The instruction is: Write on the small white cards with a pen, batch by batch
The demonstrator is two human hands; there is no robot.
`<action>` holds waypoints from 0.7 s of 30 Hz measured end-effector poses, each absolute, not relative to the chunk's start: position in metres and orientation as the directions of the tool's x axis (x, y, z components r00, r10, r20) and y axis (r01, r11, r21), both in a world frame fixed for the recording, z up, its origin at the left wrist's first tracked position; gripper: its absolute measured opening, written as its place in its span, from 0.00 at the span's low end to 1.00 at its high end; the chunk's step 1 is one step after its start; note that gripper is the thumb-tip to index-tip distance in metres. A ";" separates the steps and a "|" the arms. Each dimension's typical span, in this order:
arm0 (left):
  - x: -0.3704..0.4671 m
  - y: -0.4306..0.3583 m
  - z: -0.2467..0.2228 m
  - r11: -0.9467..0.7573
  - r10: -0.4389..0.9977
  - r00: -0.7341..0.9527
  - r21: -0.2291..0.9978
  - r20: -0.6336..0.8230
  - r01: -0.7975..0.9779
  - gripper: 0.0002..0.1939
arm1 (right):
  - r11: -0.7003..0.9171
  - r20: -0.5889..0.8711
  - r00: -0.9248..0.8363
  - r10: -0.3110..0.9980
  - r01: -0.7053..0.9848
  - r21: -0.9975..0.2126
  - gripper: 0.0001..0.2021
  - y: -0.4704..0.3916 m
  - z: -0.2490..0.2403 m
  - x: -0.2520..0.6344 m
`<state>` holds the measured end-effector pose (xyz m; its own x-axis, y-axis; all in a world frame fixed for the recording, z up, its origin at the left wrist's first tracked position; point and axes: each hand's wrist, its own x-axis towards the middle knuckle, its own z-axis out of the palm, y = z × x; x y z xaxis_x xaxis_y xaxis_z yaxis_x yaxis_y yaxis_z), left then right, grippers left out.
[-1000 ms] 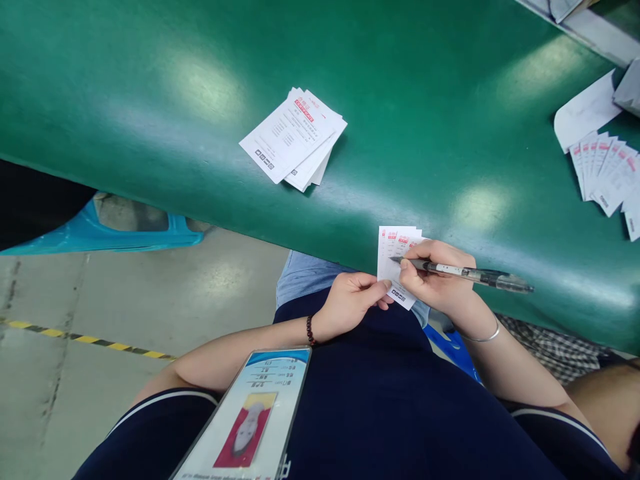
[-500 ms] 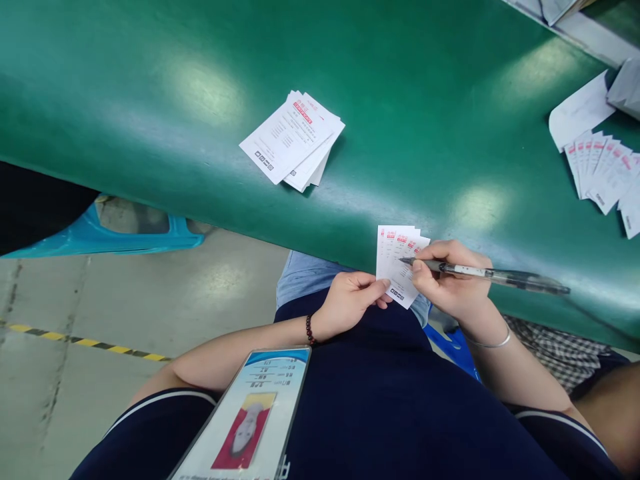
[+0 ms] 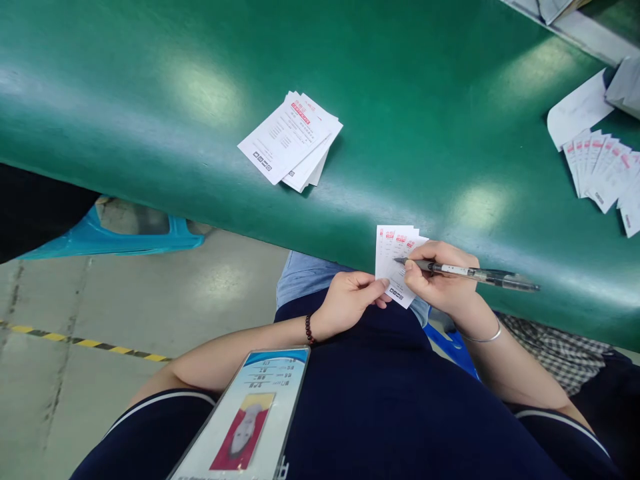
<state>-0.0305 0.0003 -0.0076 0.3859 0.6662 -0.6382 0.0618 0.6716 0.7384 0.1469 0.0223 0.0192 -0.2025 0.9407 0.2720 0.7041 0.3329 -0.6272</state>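
My left hand (image 3: 353, 300) pinches the lower left corner of a small fan of white cards (image 3: 390, 267) with red print, at the near edge of the green table (image 3: 400, 120). A black and clear pen (image 3: 480, 275) is gripped in my right hand (image 3: 445, 277), its tip on or just over the cards. My right fingers cover the right side of the fan. Further up on the table lies a stack of white certificate cards (image 3: 287, 140), slightly spread.
At the right of the table are another fan of cards (image 3: 607, 167), a white envelope-like sheet (image 3: 577, 110) and a grey packet (image 3: 625, 87). A blue stool (image 3: 130, 241) stands at the left. An ID badge (image 3: 250, 413) hangs before me. Checked cloth (image 3: 555, 353) shows at lower right.
My right hand and the pen have shifted a little to the left across the cards. At the lower right, another person's bare arm has gone out of view.
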 end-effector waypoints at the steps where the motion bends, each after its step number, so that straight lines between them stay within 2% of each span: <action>1: -0.031 0.001 -0.007 0.670 0.667 0.387 0.740 -0.637 0.061 0.14 | 0.334 0.274 -0.203 0.940 0.705 -0.626 0.04 0.023 0.019 0.147; 21: -0.032 0.001 -0.007 0.660 0.675 0.390 0.749 -0.626 0.061 0.14 | 0.356 0.281 -0.230 0.932 0.732 -0.581 0.05 0.024 0.019 0.146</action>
<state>-0.0317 0.0009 -0.0068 0.3901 0.6751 -0.6261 0.0612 0.6595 0.7492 0.1465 0.0242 0.0191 -0.2300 0.9318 0.2808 0.7323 0.3558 -0.5807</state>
